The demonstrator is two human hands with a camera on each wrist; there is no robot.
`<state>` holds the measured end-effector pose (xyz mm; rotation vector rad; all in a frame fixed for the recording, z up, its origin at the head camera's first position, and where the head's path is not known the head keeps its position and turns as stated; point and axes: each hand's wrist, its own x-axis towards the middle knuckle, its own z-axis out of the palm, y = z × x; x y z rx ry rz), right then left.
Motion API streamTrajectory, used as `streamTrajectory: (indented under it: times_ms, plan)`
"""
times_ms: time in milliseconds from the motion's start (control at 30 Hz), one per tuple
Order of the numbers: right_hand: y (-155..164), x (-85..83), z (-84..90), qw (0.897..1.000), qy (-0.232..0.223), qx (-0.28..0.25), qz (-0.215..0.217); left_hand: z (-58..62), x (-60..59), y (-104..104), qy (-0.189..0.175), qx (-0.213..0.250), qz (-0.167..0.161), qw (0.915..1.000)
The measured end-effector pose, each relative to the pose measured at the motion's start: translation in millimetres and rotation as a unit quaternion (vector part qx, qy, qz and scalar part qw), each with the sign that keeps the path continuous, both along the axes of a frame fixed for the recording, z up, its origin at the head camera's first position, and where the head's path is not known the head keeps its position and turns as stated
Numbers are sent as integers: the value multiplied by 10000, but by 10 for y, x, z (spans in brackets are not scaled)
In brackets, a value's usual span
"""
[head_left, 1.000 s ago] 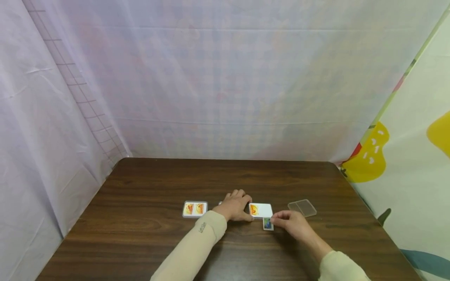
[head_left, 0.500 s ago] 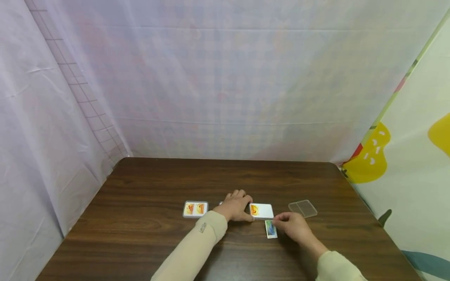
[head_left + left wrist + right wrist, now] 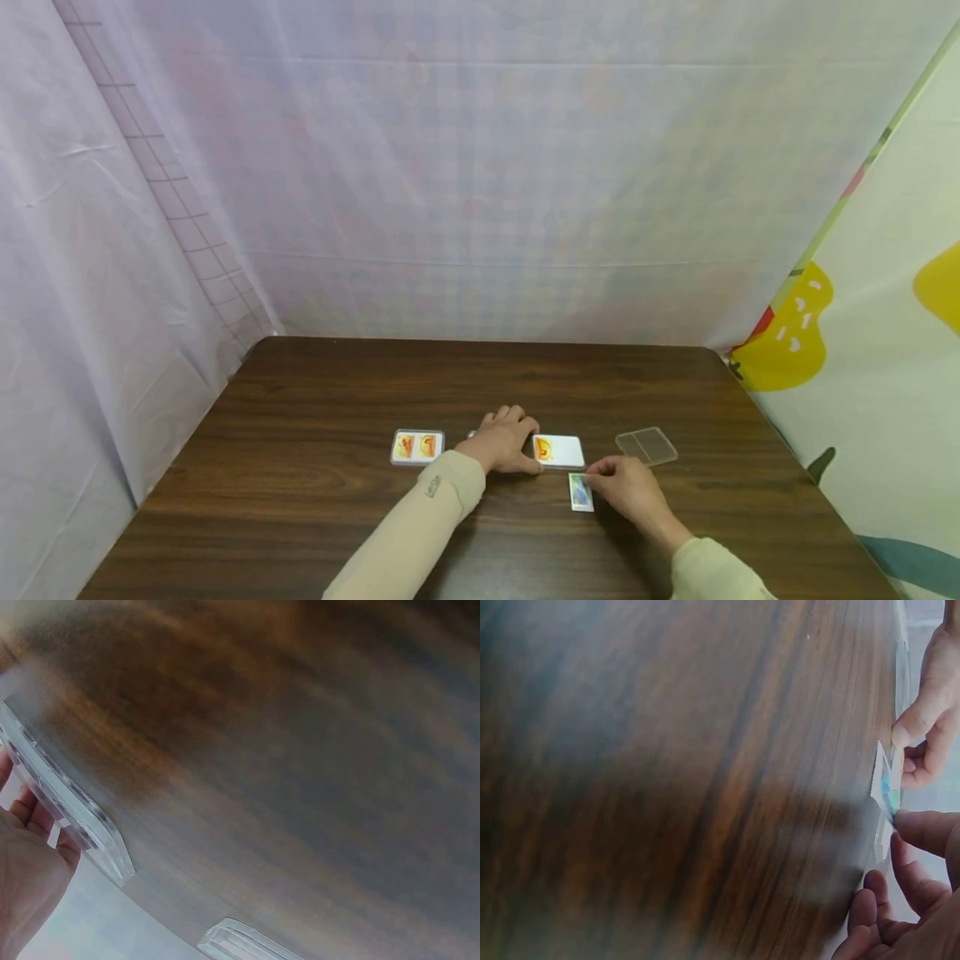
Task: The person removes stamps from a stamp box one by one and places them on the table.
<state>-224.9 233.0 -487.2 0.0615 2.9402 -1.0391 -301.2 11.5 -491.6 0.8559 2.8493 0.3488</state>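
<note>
In the head view, my right hand (image 3: 630, 492) pinches a small stamp-like picture card (image 3: 581, 492) by its upper right corner. White-bordered, with a blue and green picture, the card sits just below a flat clear plastic case (image 3: 562, 451). That case holds a white sheet with one orange picture at its left end. My left hand (image 3: 504, 440) grips the case's left end, thumb at the near corner and forefinger at the far one. Its fingers (image 3: 45, 817) show along the case wall in the left wrist view. The right wrist view shows the picture card (image 3: 886, 784) edge-on, tilted between both hands.
A similar case (image 3: 417, 447) with two orange pictures lies left of my left hand. At the right lies a clear lid-like plastic piece (image 3: 647, 446) with a dividing line. Another clear edge peeks out beside my left wrist. The brown table (image 3: 337, 517) meets curtains behind.
The picture card has moved down and slightly right, away from the case's near edge, with my right hand pinching it. More of its picture shows. My left hand has stayed put.
</note>
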Motion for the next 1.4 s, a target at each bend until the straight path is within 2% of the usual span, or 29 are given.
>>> streamTrajectory:
  times_ms: [167,367,567,800,1000,1233,1400]
  plan:
    - [-3,-5,-5,10000,24,-6,-12,-83,-40,13,50,19,13,10000]
    - [-7,3,-6,10000,19,-58,-28,-113,-63,13,42,34,19,10000]
    - [-14,8,0,10000,5,-72,-31,-84,-37,6,10,-6,42,10000]
    - [-15,9,7,9999,-61,-99,-48,11,23,-8,-14,20,-4,10000]
    - [-23,-2,37,9998,-94,-180,-22,9,27,-3,23,4,14,10000]
    - [-62,-122,63,9994,161,-132,286,-28,-6,6,-36,-9,58,10000]
    - [-76,-274,37,9982,378,47,455,8,6,-1,-82,-14,46,10000]
